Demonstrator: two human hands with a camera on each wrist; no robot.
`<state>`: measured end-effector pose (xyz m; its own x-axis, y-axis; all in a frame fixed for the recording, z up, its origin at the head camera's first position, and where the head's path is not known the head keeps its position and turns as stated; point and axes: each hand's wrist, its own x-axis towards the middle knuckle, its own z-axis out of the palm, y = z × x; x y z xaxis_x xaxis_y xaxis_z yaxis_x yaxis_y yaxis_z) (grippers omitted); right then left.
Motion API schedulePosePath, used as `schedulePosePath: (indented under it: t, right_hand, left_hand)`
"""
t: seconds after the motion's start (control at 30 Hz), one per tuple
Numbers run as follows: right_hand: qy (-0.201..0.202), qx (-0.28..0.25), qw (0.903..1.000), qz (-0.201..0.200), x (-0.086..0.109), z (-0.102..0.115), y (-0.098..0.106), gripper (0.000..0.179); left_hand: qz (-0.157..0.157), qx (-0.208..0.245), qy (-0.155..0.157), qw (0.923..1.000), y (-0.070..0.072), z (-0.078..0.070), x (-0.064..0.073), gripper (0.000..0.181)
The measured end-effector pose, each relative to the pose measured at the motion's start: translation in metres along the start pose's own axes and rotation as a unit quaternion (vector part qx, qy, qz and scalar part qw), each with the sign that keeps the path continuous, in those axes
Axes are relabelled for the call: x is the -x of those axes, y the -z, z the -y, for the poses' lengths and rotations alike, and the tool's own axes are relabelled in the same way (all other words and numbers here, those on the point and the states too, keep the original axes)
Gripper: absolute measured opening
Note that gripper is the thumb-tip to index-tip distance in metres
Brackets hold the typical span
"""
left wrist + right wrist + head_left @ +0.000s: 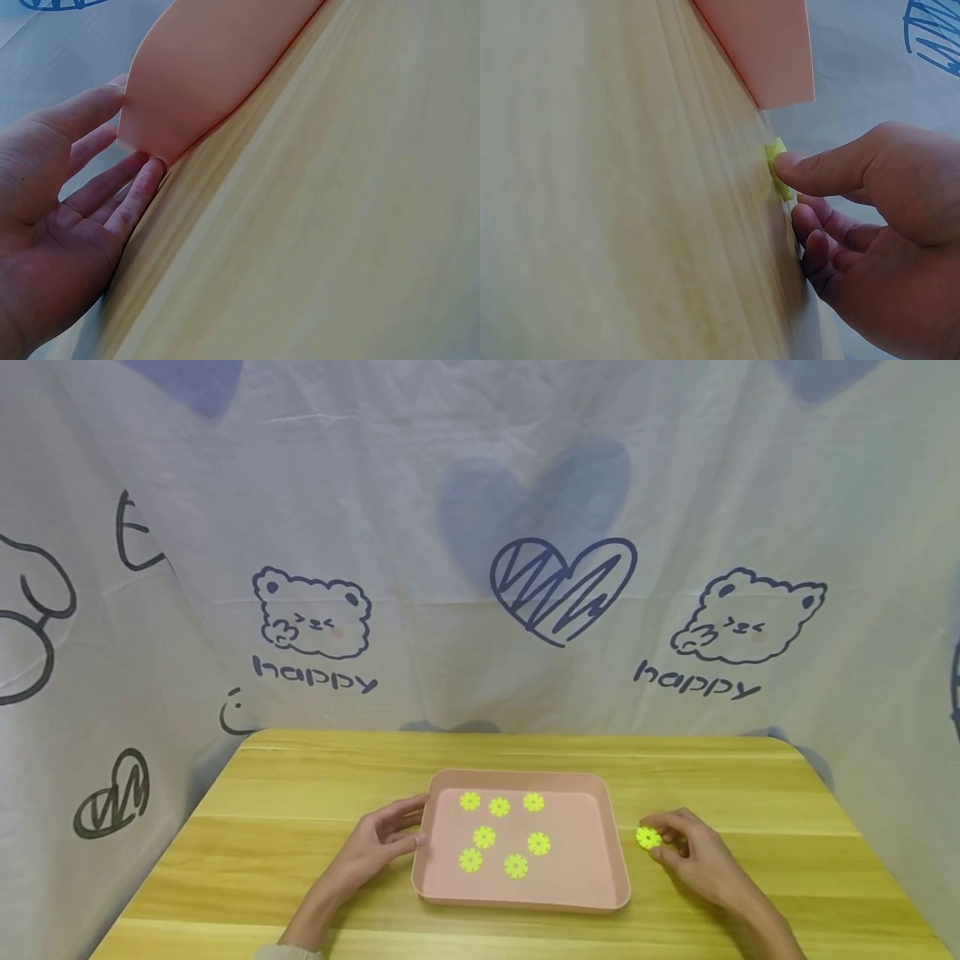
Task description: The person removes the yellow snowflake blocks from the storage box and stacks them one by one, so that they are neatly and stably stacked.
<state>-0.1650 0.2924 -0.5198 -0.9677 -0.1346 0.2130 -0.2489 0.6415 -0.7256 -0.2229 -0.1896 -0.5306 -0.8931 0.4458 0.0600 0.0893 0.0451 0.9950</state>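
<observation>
A shallow pink tray lies on the wooden table, with several yellow-green snowflake building discs spread flat on its floor. At the tray's left end, my left hand touches the outer wall and rim, its fingers fairly straight. Just right of the tray, my right hand pinches one more snowflake building disc between thumb and fingertips. In the right wrist view this disc is seen edge-on, at or very near the tabletop; I cannot tell whether it touches.
The wooden table has rounded far corners. A pale cloth printed with hearts, bear faces and the word "happy" hangs behind it and along both sides. Inside the tray, the discs lie mostly in the left and middle parts.
</observation>
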Motion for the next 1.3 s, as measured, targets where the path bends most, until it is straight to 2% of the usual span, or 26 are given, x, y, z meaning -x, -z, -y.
schedulePosePath:
  t: [0.17, 0.8, 1.03, 1.3]
  right_hand:
    - [0.007, 0.005, 0.9999, -0.007, 0.0001, -0.0004, -0.0007, 0.034]
    - [-0.016, 0.007, 0.9998, 0.0, -0.0006, -0.002, -0.0005, 0.034]
    - [-0.011, 0.01, 0.9999, -0.003, 0.0002, -0.0006, -0.0004, 0.034]
    - [0.008, 0.0, 0.9998, -0.019, -0.0002, -0.0022, -0.0009, 0.037]
  left_hand:
    - [-0.003, 0.0, 0.004, 1.0, -0.0005, -0.0002, 0.0006, 0.062]
    - [-0.008, -0.001, 0.02, 0.9998, -0.0019, -0.0021, 0.0006, 0.061]
    - [-0.002, -0.005, 0.007, 1.0, -0.0006, -0.0007, -0.0004, 0.062]
    - [-0.006, -0.001, 0.012, 0.9999, -0.0011, -0.0025, 0.0006, 0.062]
